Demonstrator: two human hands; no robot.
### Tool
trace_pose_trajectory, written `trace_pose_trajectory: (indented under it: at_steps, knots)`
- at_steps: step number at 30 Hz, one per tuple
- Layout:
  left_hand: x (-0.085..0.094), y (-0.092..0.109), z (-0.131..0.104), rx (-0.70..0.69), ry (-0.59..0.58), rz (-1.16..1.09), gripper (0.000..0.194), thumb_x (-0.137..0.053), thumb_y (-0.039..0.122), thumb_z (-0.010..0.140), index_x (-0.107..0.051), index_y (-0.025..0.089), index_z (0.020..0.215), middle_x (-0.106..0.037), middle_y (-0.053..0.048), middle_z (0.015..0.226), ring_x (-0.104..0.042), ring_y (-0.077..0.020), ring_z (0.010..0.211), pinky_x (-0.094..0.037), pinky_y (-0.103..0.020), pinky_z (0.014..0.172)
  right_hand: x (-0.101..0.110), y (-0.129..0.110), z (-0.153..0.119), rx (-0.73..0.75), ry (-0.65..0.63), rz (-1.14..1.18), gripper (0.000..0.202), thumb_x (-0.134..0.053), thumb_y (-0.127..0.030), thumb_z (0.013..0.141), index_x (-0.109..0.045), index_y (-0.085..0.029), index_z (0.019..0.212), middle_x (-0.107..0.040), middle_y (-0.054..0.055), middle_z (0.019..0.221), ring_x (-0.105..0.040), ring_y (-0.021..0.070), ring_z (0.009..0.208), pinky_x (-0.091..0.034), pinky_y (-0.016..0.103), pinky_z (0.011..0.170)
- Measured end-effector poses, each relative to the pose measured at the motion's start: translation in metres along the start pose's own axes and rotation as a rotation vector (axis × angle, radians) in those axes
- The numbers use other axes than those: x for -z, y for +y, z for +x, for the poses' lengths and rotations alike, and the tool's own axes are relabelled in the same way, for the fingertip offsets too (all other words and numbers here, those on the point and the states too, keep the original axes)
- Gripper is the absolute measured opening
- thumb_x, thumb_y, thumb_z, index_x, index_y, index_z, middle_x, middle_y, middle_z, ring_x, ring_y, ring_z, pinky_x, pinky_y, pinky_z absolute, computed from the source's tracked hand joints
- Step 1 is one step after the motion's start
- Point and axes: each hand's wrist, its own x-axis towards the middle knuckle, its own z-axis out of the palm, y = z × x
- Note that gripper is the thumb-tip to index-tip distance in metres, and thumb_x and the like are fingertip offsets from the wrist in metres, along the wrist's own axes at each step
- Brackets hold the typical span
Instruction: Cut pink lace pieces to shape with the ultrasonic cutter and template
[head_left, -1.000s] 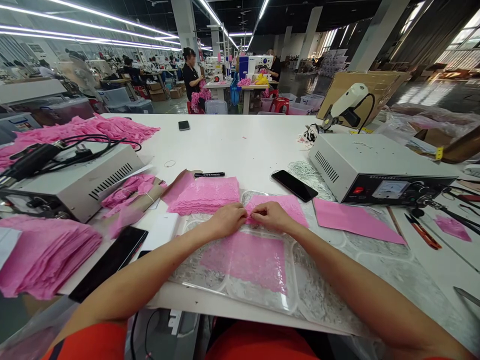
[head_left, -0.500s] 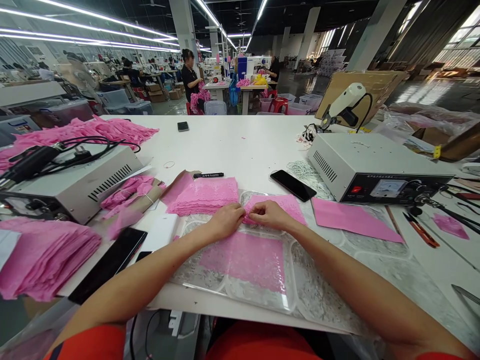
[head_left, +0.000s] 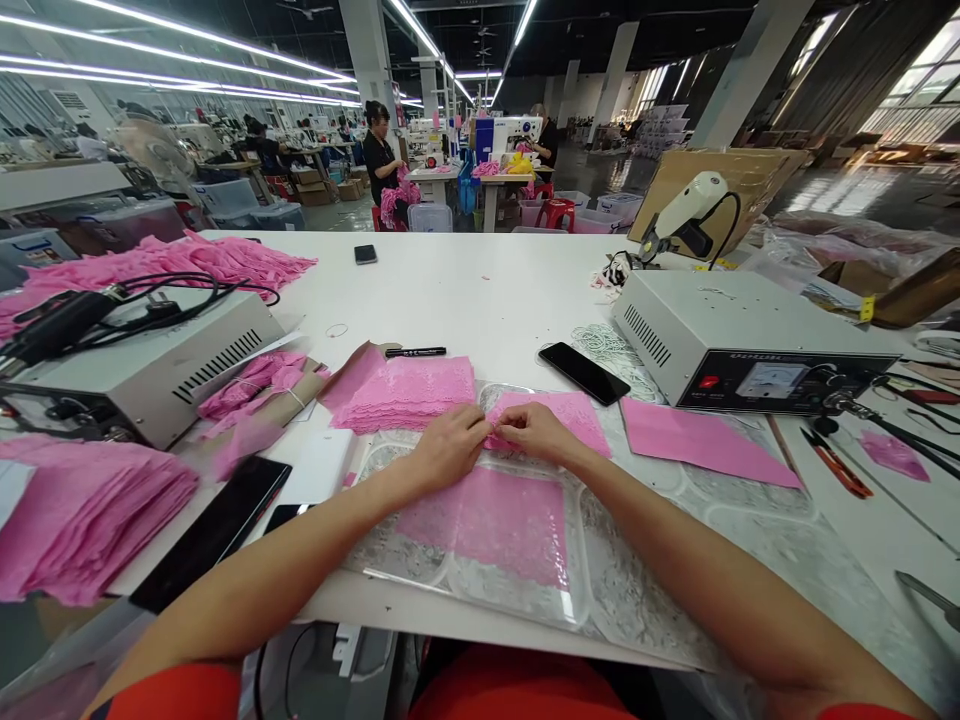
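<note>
My left hand (head_left: 452, 440) and my right hand (head_left: 534, 430) are close together above a clear plastic sheet (head_left: 517, 605). Both have their fingers pinched at the near left edge of a pink lace piece (head_left: 566, 412). A stack of pink lace (head_left: 412, 390) lies just beyond my left hand. Nearer to me, another pink lace piece (head_left: 514, 510) shows at the clear sheet. A flat pink sheet (head_left: 697, 440) rests to the right of my right hand.
Grey boxes with cables stand at the left (head_left: 150, 360) and right (head_left: 735, 320). A black phone (head_left: 585, 372), a black pen (head_left: 416, 352) and orange-handled cutters (head_left: 836, 463) lie around. Pink fabric piles (head_left: 90, 510) fill the left side. A person in black (head_left: 381, 160) sits beyond the table.
My hands hold nearly the same place, with the left fingers shifted slightly left. The whole view has moved slightly.
</note>
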Motion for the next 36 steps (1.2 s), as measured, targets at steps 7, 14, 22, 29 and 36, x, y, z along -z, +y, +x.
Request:
trace_pose_trajectory:
  at_steps: [7,14,22,29,36]
  knots:
    - [-0.004,0.001,-0.006,-0.008,-0.049,0.029,0.023,-0.045,0.012,0.090,-0.067,0.017,0.092,-0.060,-0.009,0.092,-0.054,-0.0203,0.084,-0.046,-0.034,0.076,0.010,-0.004,-0.002,0.004,0.097,0.188,0.022,-0.057,-0.038,0.069,-0.054,-0.019,0.061,-0.048,-0.005,0.048,-0.043,0.0082,0.046,-0.035,0.023,0.047]
    - [0.008,0.018,0.004,0.106,-0.061,0.011,0.027,-0.047,0.030,0.096,-0.067,0.015,0.085,-0.061,-0.010,0.093,-0.058,-0.0218,0.088,-0.047,-0.034,0.078,0.042,-0.013,-0.018,0.040,0.357,0.299,0.024,-0.061,-0.042,0.070,-0.056,-0.018,0.070,-0.059,-0.001,0.052,-0.057,0.0113,0.050,-0.049,0.024,0.053]
    - [-0.007,0.085,0.064,0.244,-0.040,-0.078,0.059,-0.047,0.069,0.087,-0.068,0.014,0.078,-0.063,-0.011,0.088,-0.062,-0.0260,0.083,-0.049,-0.038,0.075,0.052,-0.018,-0.040,0.102,0.562,0.340,0.028,-0.065,-0.045,0.071,-0.057,-0.017,0.071,-0.063,0.001,0.055,-0.065,0.0152,0.053,-0.056,0.028,0.054]
    - [-0.027,0.118,0.103,0.291,0.031,-0.095,0.029,-0.045,0.034,0.094,-0.066,0.015,0.089,-0.062,-0.012,0.094,-0.062,-0.0242,0.084,-0.047,-0.036,0.072,0.093,-0.016,-0.083,0.187,0.809,0.369,0.034,-0.067,-0.049,0.071,-0.056,-0.018,0.077,-0.063,0.000,0.056,-0.066,0.0167,0.053,-0.059,0.033,0.059]
    - [-0.027,0.149,0.097,-0.009,0.086,-0.044,0.015,-0.054,0.025,0.087,-0.063,0.016,0.093,-0.061,-0.012,0.102,-0.055,-0.0258,0.098,-0.043,-0.041,0.085,0.112,0.031,-0.175,-0.092,1.241,0.387,0.020,-0.069,-0.036,0.069,-0.060,-0.019,0.074,-0.064,0.002,0.052,-0.065,0.0190,0.048,-0.056,0.031,0.056]
